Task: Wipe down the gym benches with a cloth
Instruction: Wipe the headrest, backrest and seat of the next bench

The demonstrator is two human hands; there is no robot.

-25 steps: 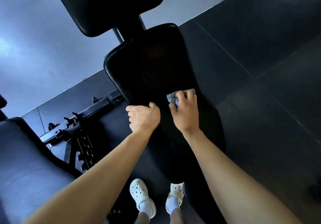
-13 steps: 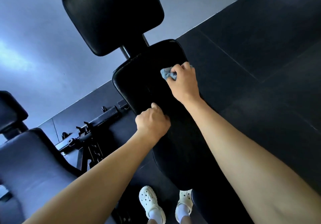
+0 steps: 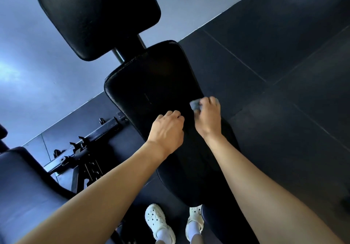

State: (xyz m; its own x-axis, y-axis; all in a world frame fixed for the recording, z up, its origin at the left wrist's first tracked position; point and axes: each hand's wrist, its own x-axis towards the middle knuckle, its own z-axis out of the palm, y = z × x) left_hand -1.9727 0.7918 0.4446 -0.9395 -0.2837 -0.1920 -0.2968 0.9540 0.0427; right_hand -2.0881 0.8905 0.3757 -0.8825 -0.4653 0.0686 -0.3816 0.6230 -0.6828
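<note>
A long black padded bench pad runs from the middle of the view down toward my feet, with a separate black head pad above it on a metal post. My right hand grips a small grey-blue cloth and presses it against the pad's right edge, about halfway along. Beside it, my left hand rests on the pad's middle with fingers curled into a loose fist, holding nothing.
A second dark bench stands at the lower left. Between the benches lies a black metal frame with notched adjusters. Dark rubber floor tiles spread to the right. My white clogs stand below the pad's near end.
My right hand with the cloth went up toward the pad's top end, then came back down along the right edge. My left hand stayed on the pad's middle.
</note>
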